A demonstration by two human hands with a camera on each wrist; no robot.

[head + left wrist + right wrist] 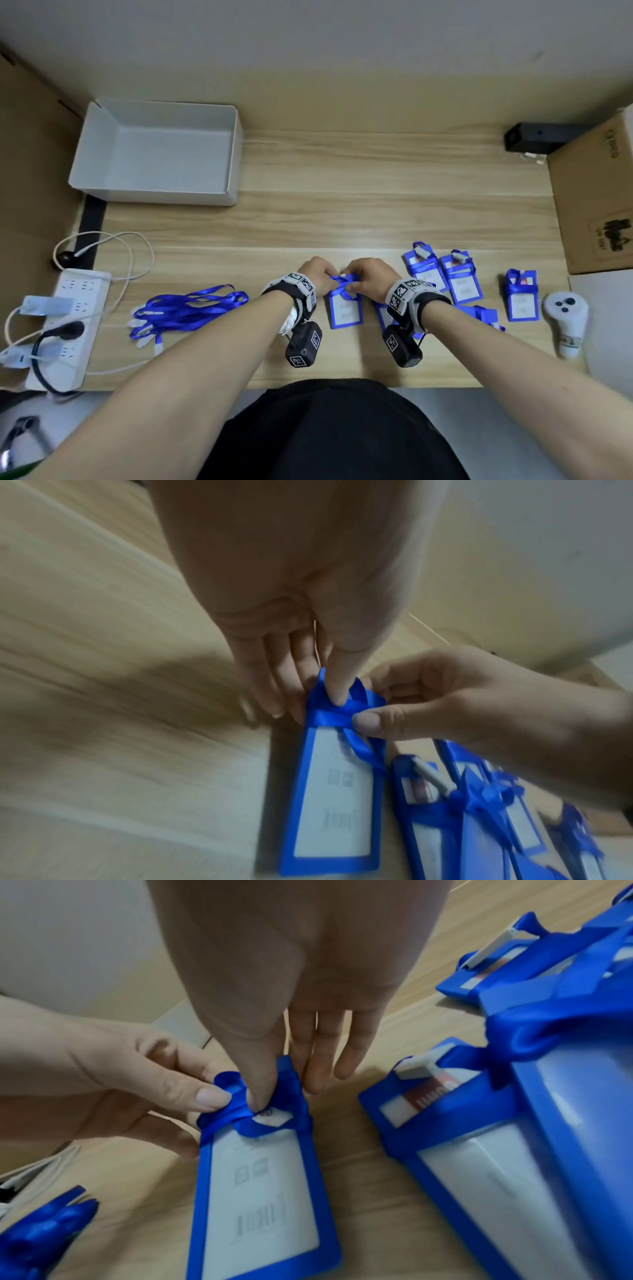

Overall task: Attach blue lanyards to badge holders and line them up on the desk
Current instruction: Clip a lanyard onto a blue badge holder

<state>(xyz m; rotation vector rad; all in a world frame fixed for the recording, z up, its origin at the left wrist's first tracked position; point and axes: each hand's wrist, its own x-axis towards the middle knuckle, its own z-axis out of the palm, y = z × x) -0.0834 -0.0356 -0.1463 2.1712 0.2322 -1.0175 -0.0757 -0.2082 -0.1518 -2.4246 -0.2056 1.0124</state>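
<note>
A blue badge holder [346, 310] with a white card lies flat on the desk [342, 212] in front of me. A blue lanyard [334, 713] is wrapped across its top edge, and its white tag [272, 1117] shows there. My left hand [322, 275] pinches the ribbon and the holder's top from the left. My right hand [361, 275] pinches the same ribbon from the right, thumb pressed down on it. Three finished badges [460, 282] with lanyards lie in a row to the right. More holders lie partly hidden under my right wrist. Loose lanyards [188, 308] are piled at the left.
A white open box [233, 154] stands at the back left. A power strip [73, 329] with plugs and cables sits at the left edge. A white controller [567, 318] lies at the far right, with a cardboard box [596, 198] and a black device [534, 137] behind it.
</note>
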